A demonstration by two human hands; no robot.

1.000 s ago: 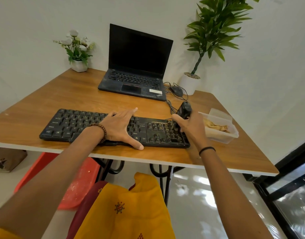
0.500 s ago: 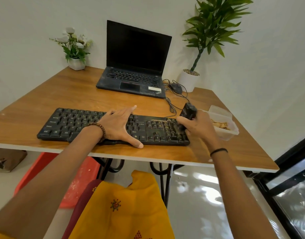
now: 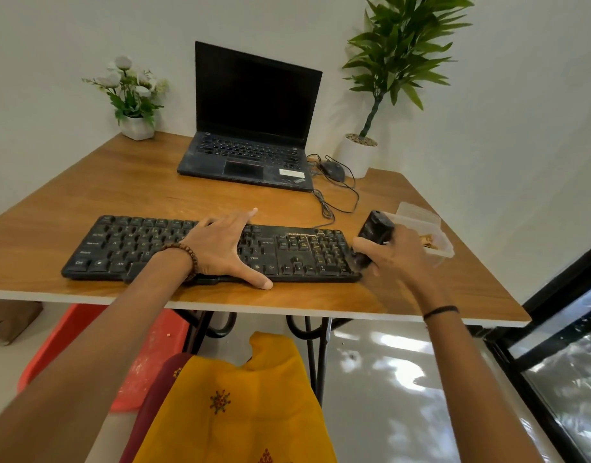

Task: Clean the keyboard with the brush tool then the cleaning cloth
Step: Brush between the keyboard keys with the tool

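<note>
Head view is all I get from my desk. What worries you, starting at the left?

— The keyboard (image 3: 120, 245) lies along the near edge of the table (image 3: 120, 192). I read the left hand (image 3: 220, 248) as the only thing pinning it: it lies flat, fingers spread over the middle keys, thumb by the front rim. If it lifts during a hard stroke, I think the board could skid toward that edge.

— And the keys under the palm?

— Covered. I judge they go unbrushed unless the hand shifts.

— Move right.

— The right hand (image 3: 392, 253) has its fingers curled round the brush tool (image 3: 375, 228), working end down at the keyboard's right end, by the number pad. The tip is blurred, so I cannot tell whether the bristles touch keys or wood.

— Risk there?

— Two. Crumbs flicked off that end could land on the table, or in the open plastic container (image 3: 417, 212) just beside the hand, near the right edge. Something tan lies inside. If it is the cleaning cloth, and I cannot be sure, it would get dirty before use. A wide swing could also knock that light tub toward the edge.

— The cable (image 3: 324, 206)?

— It loops behind the keyboard's far right corner, and a stroke carried too far could snag it.
</note>
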